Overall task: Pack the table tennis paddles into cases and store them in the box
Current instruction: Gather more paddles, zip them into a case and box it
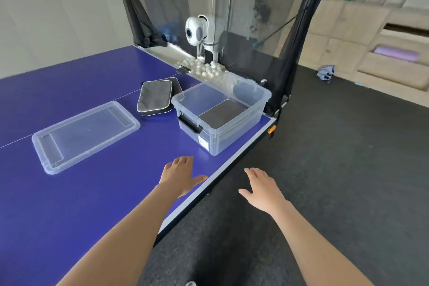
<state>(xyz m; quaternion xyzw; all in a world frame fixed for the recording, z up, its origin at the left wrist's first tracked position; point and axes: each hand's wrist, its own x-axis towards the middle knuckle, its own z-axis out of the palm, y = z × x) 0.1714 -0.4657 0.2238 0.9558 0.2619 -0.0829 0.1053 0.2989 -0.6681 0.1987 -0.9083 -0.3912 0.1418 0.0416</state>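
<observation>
Left hand (180, 175): the grip is fully open, with straight, spread fingers and the palm down, and it holds nothing. It is over the counter near the edge; I cannot tell if it touches the surface.
Right hand (260, 189): the grip is also open, with relaxed, spread fingers and the palm down, and it is empty. It hangs over the dark floor (336, 169), just beside the counter edge.
Counter (69, 204): a blue top with a thin white line and a pale border.
Box (234, 137): clear plastic, uncovered, standing upright near the counter corner, in front of both hands.
Dark case (221, 112): lies flat on the bottom of the box.
Two cases (154, 97): grey and black, one partly over the other, on the counter just beside the left side of the box.
Lid (86, 136): clear, lies flat on the counter, well apart from the box, to the left.
Ball machine (199, 30): white, behind the box, with white balls (204, 67) at its foot and a black net (290, 30) around it.
</observation>
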